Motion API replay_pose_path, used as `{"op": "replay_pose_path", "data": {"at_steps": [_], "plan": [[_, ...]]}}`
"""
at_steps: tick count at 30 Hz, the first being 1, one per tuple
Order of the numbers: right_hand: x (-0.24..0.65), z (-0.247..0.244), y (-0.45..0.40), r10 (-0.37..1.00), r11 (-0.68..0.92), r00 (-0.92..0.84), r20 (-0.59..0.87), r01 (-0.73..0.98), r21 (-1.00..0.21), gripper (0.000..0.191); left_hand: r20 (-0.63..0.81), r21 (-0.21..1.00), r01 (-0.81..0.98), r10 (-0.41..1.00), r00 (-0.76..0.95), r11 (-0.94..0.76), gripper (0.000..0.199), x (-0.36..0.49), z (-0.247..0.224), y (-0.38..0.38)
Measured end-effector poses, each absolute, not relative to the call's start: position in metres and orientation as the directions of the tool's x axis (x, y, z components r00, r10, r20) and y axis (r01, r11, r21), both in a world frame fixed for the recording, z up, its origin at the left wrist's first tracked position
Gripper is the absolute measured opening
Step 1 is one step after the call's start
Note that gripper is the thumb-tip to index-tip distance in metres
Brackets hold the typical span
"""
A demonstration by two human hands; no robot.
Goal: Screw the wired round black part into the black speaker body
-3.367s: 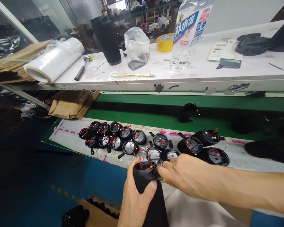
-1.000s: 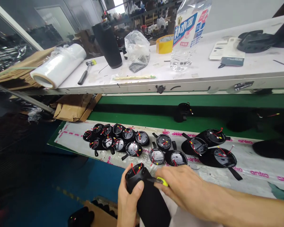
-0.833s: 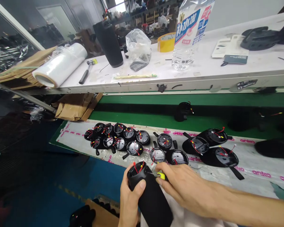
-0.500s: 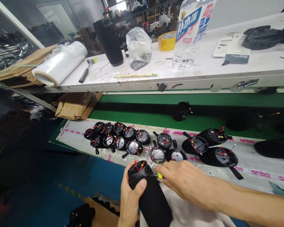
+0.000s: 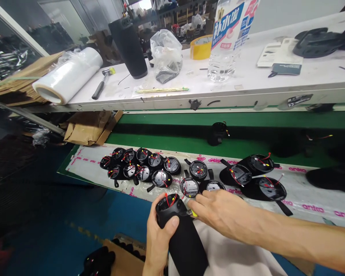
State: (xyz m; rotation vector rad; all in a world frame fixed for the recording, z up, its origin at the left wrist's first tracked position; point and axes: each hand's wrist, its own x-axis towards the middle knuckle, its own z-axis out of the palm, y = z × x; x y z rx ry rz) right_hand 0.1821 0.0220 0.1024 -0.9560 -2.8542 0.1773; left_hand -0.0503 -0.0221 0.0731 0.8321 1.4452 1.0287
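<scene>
My left hand (image 5: 160, 234) is wrapped around the upper part of a black cylindrical speaker body (image 5: 186, 241). The body leans toward the upper left, with red wires showing in its open end. In my closed right hand (image 5: 214, 209) is a small yellow cutter (image 5: 193, 213), mostly hidden by the fingers. Its metal tip touches or lies very close to the body's rim on the right side. Just beyond my hands stand several similar open-ended speaker bodies (image 5: 161, 178) with red wires and black straps.
A long white protective sheet (image 5: 86, 161) with pink lettering covers the front of the green bench (image 5: 161, 124). Above runs a white shelf (image 5: 161, 99) bearing a film roll (image 5: 71, 76), hammer (image 5: 102, 84), yellow tape (image 5: 200, 48) and water bottle (image 5: 225, 46). Below left is a cardboard box (image 5: 126, 260).
Both hands keep their grip, with the cutter still at the rim. My right hand has shifted slightly to the left and up. The view has moved a little.
</scene>
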Motion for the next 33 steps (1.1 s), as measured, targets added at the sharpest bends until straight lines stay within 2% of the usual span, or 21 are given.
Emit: {"op": "replay_pose_path", "data": {"at_steps": [6,10,17,24,29,33], "plan": [[0.178,0.106,0.011,0.579,0.806,-0.809,0.098,0.587,0.079,0.03,-0.331,0.933,0.083,0.926,-0.181,0.35,0.082,-0.049,0.076,-0.023],[0.174,0.108,0.008,0.585,0.801,-0.809,0.06,0.588,0.113,0.028,-0.329,0.927,0.107,0.918,-0.222,0.358,0.083,-0.043,0.084,-0.026],[0.179,0.1,0.026,0.527,0.844,-0.841,0.12,0.535,0.045,0.014,-0.308,0.94,0.09,0.931,-0.196,0.33,0.084,-0.044,0.087,-0.023],[0.18,0.093,0.035,0.484,0.874,-0.868,0.112,0.485,-0.026,0.013,-0.304,0.951,0.037,0.947,-0.101,0.308,0.082,-0.05,0.085,-0.017],[0.183,0.092,0.043,0.468,0.877,-0.879,0.093,0.448,-0.174,0.009,-0.339,0.94,-0.051,0.94,-0.018,0.338,0.085,-0.05,0.079,-0.014],[0.183,0.09,0.051,0.468,0.849,-0.881,0.074,0.424,-0.316,0.02,-0.387,0.903,-0.196,0.922,0.011,0.382,0.087,-0.046,0.072,-0.011]]}}
